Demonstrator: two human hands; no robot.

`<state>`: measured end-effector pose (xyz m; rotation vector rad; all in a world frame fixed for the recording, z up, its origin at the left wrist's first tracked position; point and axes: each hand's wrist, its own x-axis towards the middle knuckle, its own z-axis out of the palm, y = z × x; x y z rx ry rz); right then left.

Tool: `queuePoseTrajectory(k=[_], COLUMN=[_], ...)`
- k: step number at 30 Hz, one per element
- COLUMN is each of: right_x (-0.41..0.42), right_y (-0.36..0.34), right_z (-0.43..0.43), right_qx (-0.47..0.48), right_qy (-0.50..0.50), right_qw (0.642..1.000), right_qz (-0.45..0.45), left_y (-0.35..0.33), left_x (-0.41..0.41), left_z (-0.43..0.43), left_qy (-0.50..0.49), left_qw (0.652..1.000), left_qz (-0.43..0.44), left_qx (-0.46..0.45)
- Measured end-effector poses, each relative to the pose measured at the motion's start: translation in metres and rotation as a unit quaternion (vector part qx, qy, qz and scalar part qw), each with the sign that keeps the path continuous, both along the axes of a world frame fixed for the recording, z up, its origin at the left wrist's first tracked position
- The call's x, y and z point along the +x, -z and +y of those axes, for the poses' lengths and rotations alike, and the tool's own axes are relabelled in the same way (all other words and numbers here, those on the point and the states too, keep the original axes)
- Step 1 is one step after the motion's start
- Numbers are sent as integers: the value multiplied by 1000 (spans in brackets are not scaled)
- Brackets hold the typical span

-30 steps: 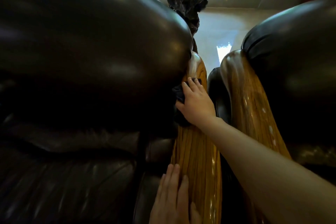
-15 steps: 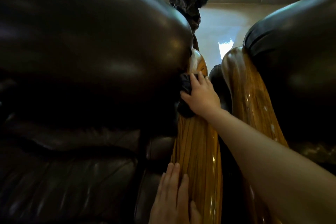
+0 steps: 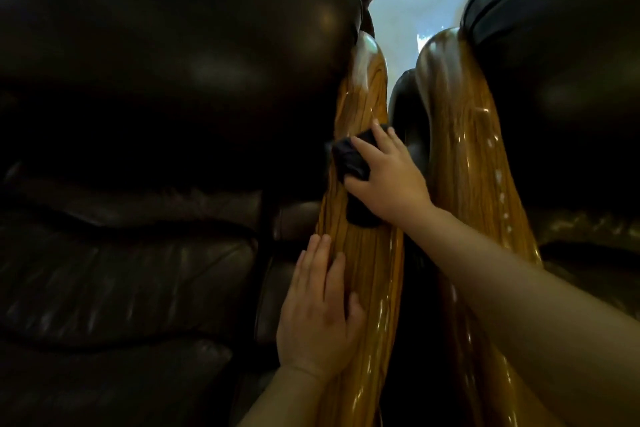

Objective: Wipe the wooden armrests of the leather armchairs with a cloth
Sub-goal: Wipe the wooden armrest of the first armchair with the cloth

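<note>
Two dark leather armchairs stand side by side, each with a glossy wooden armrest. My right hand [image 3: 389, 177] presses a dark cloth [image 3: 353, 166] onto the left chair's armrest [image 3: 367, 87], about midway along it. Part of the cloth hangs below my palm. My left hand [image 3: 318, 308] lies flat on the near part of the same armrest, fingers spread, holding nothing. The right chair's armrest [image 3: 464, 149] runs parallel a little to the right, with pale specks on its surface.
The left armchair's bulging back [image 3: 173, 62] and seat [image 3: 121, 288] fill the left side. The right armchair's back [image 3: 561, 62] fills the upper right. A narrow dark gap separates the two armrests. Pale floor [image 3: 415, 0] shows beyond.
My right hand has drawn the cloth back toward me along the armrest. The view has dropped, so more of my left hand shows.
</note>
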<state>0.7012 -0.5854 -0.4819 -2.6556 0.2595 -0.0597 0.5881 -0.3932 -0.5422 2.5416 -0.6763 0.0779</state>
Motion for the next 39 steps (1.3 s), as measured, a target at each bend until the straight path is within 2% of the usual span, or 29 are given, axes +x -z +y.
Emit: queuePoseTrajectory(k=[4, 8, 14, 16, 17, 19, 21, 23, 24, 25, 29, 31, 33, 35, 37, 39], right_x=[-75, -159, -84, -94, -112, -162, -197, -183, -164, -143, -71, -65, -92, -147, -190, -180], right_y=[23, 44, 17, 18, 23, 36, 45, 39, 33, 27, 9, 13, 25, 41, 51, 52], right_z=[19, 28, 32, 43, 52, 76, 90, 82, 76, 71, 46, 42, 55, 75, 83, 71], right_qx=[-16, 39, 0, -59, -104, -154, -165, -195, -222, -243, -216, -185, -174, -138, -110, -93], right_qy=[-32, -75, 18, 20, -13, -151, -325, -420, -420, -387, -177, -90, -25, -28, -73, -43], right_qw=[996, 992, 998, 997, 993, 975, 931, 886, 879, 889, 960, 977, 981, 987, 988, 990], right_qz=[-83, -93, -57, -45, -48, -53, -38, -38, -38, -41, -35, -51, -77, -83, -84, -92], left_y=[2, -4, -20, -22, -22, -22, -21, -19, -17, -16, -11, -8, -6, -5, -5, -5], left_x=[0, 0, 1, -2, -5, -10, -16, -20, -21, -23, -29, -31, -33, -36, -36, -36], left_z=[1, 1, 16, 27, 34, 46, 54, 61, 64, 67, 71, 68, 67, 66, 65, 66], left_qy=[8, 6, 3, -7, -8, 0, 7, 12, 14, 15, 33, 66, 78, 82, 82, 82], left_qw=[1000, 999, 979, 971, 967, 961, 961, 963, 965, 968, 977, 982, 984, 984, 983, 983], left_qz=[-10, 12, 106, 117, 127, 156, 181, 188, 182, 175, 167, 161, 153, 154, 159, 161], left_qx=[-6, -31, -175, -207, -220, -228, -210, -194, -188, -180, -128, -80, -39, -37, -38, -23])
